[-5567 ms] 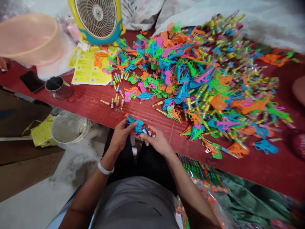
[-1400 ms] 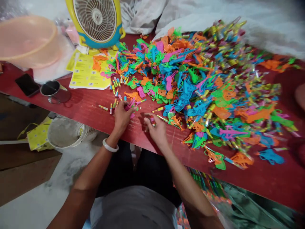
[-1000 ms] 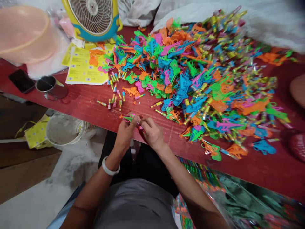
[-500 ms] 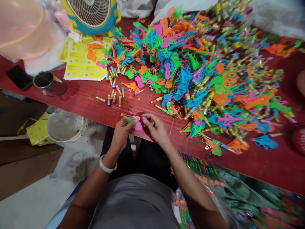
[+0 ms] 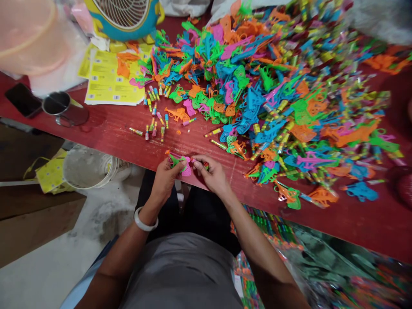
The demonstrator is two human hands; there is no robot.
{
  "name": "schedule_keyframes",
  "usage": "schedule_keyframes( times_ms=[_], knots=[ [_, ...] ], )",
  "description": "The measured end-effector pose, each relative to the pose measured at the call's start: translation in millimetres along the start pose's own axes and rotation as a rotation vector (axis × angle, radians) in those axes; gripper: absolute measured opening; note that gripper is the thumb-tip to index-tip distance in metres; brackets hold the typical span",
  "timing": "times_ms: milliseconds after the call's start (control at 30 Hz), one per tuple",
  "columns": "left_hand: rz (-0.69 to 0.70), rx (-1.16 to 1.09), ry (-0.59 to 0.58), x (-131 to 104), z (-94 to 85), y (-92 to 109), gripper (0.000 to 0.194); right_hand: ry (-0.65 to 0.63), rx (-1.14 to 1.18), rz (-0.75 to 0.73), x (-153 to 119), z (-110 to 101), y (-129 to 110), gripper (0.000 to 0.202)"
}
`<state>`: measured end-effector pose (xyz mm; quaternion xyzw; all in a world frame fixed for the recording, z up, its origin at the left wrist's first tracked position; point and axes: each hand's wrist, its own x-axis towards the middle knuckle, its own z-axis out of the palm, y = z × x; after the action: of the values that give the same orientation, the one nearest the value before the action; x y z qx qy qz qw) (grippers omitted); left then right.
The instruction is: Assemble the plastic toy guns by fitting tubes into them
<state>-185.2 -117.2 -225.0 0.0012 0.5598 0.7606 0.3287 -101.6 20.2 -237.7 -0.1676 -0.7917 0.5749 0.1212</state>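
My left hand (image 5: 165,175) is closed around a toy gun (image 5: 186,168) of pink and green plastic, with an orange tip showing at its far left end. The pink lattice part points toward my right hand. My right hand (image 5: 213,175) pinches a small colourful tube (image 5: 206,165), mostly covered by the fingers; a red end shows beside the pink piece. Whether the two touch I cannot tell. Both hands are over the table's front edge. Beyond them lie several small tubes (image 5: 154,128) with bright labels and an orange toy gun (image 5: 177,114).
A large pile of plastic toy guns and tubes (image 5: 251,103) covers the right of the red table (image 5: 112,137). Yellow printed sheets (image 5: 109,81), a fan (image 5: 125,17), a metal mug (image 5: 64,109) and a phone (image 5: 23,99) lie left. A white bucket (image 5: 86,167) stands below.
The view has shifted slightly. Both hands hold nearly the same pose, with the toy gun and the tube still between them.
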Motion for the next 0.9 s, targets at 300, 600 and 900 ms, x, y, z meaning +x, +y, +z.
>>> schedule_keyframes(
  times_ms=[300, 600, 900],
  knots=[
    [0.058, 0.141, -0.205, 19, 4.7, 15, 0.03, 0.116, -0.307, -0.231, 3, -34, -19, 0.025],
    [0.546, 1.26, 0.104, 141, 7.2, 58, 0.04, 0.427, -0.77, -0.516, 89, -45, -24, 0.04],
    [0.456, 1.594, 0.111, 147, 3.4, 70, 0.027, 0.286, -0.646, -0.254, 121, 12, 17, 0.02]
  ],
)
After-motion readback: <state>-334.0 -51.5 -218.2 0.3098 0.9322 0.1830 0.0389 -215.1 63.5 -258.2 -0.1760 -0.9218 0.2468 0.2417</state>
